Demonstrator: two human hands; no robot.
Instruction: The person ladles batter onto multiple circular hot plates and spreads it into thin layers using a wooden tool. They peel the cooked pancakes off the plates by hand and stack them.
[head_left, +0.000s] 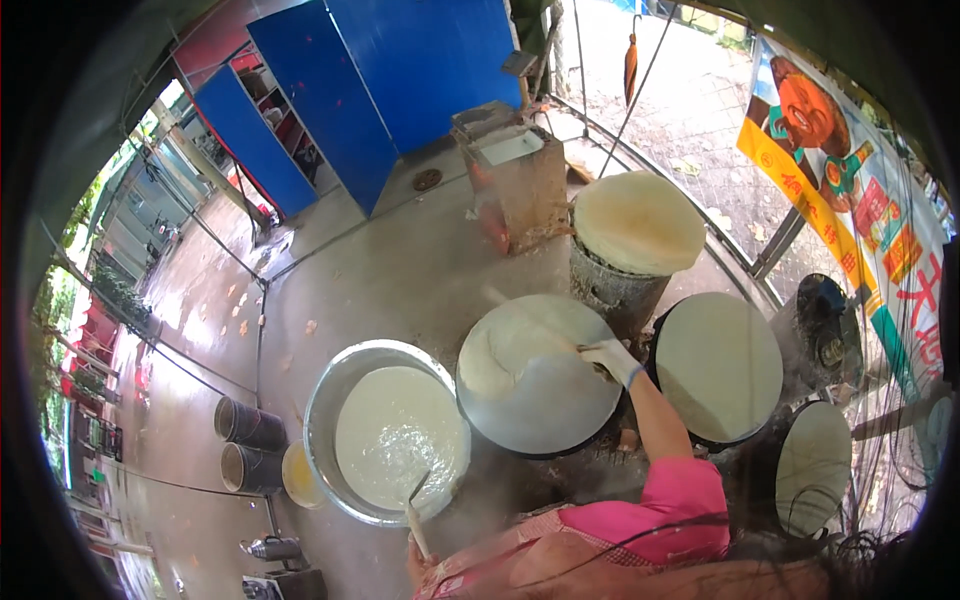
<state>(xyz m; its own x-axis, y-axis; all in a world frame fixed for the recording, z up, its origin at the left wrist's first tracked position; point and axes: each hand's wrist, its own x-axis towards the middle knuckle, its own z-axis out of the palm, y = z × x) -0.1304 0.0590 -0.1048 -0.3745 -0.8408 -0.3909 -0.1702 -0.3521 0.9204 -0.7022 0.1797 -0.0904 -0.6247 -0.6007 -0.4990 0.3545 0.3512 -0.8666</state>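
Note:
My right hand (616, 361), in a pale glove with a blue edge at the wrist, grips a long blurred wooden spreader (544, 328). It reaches across a round flat griddle (555, 409). Pale batter (491, 360) coats the griddle's far and left parts, while its near part looks bare and grey. Low in the picture, my left hand (418, 564) holds a scraper (417, 517) by its light handle. The scraper's dark, bent blade reaches over the near rim of a large metal basin (322, 420). White liquid batter (390, 435) lies inside the basin.
Two more griddles bear pale rounds (718, 367) (814, 465) on my right. A stack of flatbreads (637, 221) tops a sooty drum (611, 289). Two dark buckets (244, 446) and a yellowish bucket (301, 476) stand left of the basin. Beyond is a worn box-like stand (517, 195).

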